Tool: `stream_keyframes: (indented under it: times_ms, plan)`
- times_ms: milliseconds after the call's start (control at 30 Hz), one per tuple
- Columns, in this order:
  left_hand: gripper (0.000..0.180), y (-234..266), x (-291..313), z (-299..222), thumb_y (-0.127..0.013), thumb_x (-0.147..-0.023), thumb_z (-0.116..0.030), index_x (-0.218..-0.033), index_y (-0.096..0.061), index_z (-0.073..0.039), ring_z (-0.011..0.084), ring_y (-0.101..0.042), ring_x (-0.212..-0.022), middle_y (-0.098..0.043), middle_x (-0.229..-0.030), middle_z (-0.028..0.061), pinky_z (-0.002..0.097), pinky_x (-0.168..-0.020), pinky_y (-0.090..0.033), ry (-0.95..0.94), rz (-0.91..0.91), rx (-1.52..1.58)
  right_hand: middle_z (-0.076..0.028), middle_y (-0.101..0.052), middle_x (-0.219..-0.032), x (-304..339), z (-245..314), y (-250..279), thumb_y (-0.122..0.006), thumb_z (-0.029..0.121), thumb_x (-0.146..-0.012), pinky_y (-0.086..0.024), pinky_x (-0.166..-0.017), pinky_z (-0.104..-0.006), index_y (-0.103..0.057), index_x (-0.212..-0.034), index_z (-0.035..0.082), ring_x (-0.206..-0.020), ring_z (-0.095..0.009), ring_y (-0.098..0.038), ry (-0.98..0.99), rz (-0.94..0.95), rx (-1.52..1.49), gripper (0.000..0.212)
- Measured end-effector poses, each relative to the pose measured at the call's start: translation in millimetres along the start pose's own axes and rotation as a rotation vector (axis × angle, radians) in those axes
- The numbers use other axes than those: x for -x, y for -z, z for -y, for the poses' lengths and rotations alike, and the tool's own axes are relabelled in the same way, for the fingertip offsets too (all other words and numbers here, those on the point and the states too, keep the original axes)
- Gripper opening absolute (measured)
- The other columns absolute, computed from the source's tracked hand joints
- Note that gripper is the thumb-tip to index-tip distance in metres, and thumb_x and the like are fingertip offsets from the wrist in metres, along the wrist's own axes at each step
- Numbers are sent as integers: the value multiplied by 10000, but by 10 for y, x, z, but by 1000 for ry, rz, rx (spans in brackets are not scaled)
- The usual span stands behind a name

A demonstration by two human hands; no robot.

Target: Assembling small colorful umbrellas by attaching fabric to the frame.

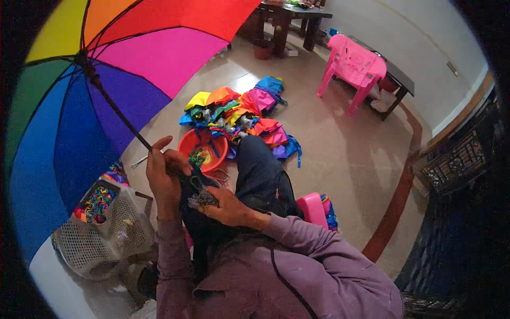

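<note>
A rainbow-panelled umbrella (pixel 154 61) is spread open at the upper left, its dark shaft (pixel 123 118) slanting down toward my lap. My left hand (pixel 166 173) grips the shaft at its lower part, with a finger stretched out past it. Lower down, my right hand (pixel 229 206) is closed on the umbrella's grey handle (pixel 204 198), which looks wrapped in clear plastic. A dark green cord loop (pixel 196 183) rises from the handle between my hands. My right palm and fingers hide part of the handle.
Several folded colourful umbrellas (pixel 239 111) lie heaped on the floor ahead. Beside my knee stands a red basin (pixel 183 143) with small items. A grey plastic chair (pixel 85 242) at left holds bundles of colourful cords (pixel 99 203). A pink chair (pixel 357 64) stands far right.
</note>
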State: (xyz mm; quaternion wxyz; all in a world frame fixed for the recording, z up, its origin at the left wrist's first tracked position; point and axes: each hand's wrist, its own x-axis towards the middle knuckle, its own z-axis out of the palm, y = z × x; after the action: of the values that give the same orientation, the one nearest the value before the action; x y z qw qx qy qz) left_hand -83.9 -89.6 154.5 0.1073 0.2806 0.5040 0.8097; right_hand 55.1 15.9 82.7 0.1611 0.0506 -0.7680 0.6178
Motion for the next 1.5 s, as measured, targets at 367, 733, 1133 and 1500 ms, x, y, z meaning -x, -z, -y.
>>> stream_keyframes:
  times_ms: [367,733,1133,1500]
  plan:
    - [428,-108,43,-124,-387,-1122,-316,-1321,-495,46,156,-592,-590,-648,-760,107,281,-581,-496,-46,51,-81,-155,-614,-764,104,45,39,-736,233,-865,-479,-648,-428,-596,-1047,6,-690,-316,-618,67,-56,130,323]
    - [402,-41,117,-249,-436,-1103,-231,-1369,-510,61,163,-606,-610,-654,-759,111,294,-611,-518,-151,15,-93,-166,-626,-810,-52,58,125,-815,294,-829,-496,-596,-467,-597,-987,33,-700,-357,-669,361,-292,399,374]
    - [409,-149,230,-448,-471,-1094,-282,-1313,-547,55,170,-620,-623,-663,-797,106,298,-595,-531,-295,22,-111,-167,-676,-1020,-75,339,339,-854,228,-808,-566,-704,-423,-591,-1222,18,-858,-365,-708,503,-306,421,534]
    - [443,-340,70,-726,-468,-1093,-312,-1300,-554,71,161,-613,-620,-649,-762,86,290,-593,-513,-161,-31,-125,-229,-688,-1084,145,876,436,-878,146,-763,-576,-728,-405,-545,-1287,-27,-901,-372,-718,618,-259,345,645]
